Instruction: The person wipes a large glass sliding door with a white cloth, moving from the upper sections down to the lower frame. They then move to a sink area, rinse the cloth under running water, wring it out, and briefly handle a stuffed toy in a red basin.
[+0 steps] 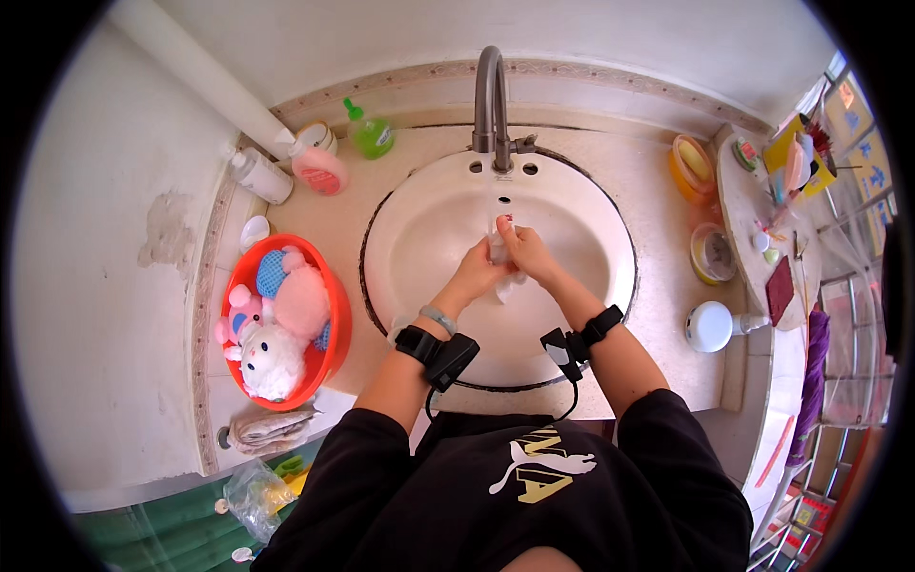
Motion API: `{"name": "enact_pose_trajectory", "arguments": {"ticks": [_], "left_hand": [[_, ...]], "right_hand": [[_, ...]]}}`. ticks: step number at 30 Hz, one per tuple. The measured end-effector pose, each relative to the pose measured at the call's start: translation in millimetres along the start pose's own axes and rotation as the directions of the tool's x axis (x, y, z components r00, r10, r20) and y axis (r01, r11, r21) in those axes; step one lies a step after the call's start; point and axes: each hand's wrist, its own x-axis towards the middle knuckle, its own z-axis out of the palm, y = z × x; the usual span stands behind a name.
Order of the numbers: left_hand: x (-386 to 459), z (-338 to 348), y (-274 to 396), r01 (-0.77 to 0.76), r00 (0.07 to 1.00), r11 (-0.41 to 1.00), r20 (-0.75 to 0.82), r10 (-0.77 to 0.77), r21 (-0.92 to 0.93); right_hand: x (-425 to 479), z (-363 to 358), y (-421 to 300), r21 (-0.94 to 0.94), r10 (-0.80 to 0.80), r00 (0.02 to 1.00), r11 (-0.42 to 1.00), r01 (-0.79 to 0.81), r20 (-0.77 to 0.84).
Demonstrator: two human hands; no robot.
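Observation:
Over the white oval sink [400, 250], both of my hands hold a small wet white cloth item [509, 292]. My left hand [473, 273] grips it from the left side, and my right hand [527, 252] has its thumb pressed on top. A small dark red patch shows by the right thumb; what it belongs to is unclear. The fingers hide most of the cloth, and its lower end hangs beneath them. From the curved metal faucet [489, 100], a thin stream of water falls onto the hands.
A red plastic basin [342, 322] with several plush toys stands on the left. Behind it are a white bottle [261, 175], a pink bottle [319, 168] and a green pump bottle [371, 136]. An orange soap dish [685, 187] and a white round jar [709, 327] sit right.

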Motion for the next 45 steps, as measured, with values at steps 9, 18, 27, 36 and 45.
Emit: {"name": "enact_pose_trajectory", "arguments": {"ticks": [9, 18, 27, 36, 45], "left_hand": [[22.7, -16.1, 3.8, 0.219, 0.975, 0.961, -0.017, -0.220, 0.171], [1.7, -9.8, -2.9, 0.103, 0.994, 0.918, 0.062, -0.086, -0.384], [-12.9, -38.4, 10.0, -0.004, 0.998, 0.816, 0.046, 0.037, -0.578], [-22.8, -86.0, -42.8, 0.151, 0.877, 0.973, -0.431, -0.213, -0.175], [-18.8, -14.2, -19.1, 0.190, 0.953, 0.348, 0.088, -0.289, -0.918]], "right_hand": [[-18.7, -67.3, -20.7, 0.001, -0.166, 0.986, 0.986, 0.166, -0.008], [-10.1, -67.6, -8.7, 0.162, -0.117, 0.916, 0.968, 0.192, -0.384], [2.3, -19.5, -6.7, 0.005, -0.149, 0.910, 0.987, 0.160, 0.387], [16.2, 3.7, -28.8, -0.017, -0.097, 0.992, 0.995, 0.099, 0.074], [-0.5, 6.3, -50.8, 0.606, -0.121, 0.954, 0.792, -0.073, 0.274]]}}
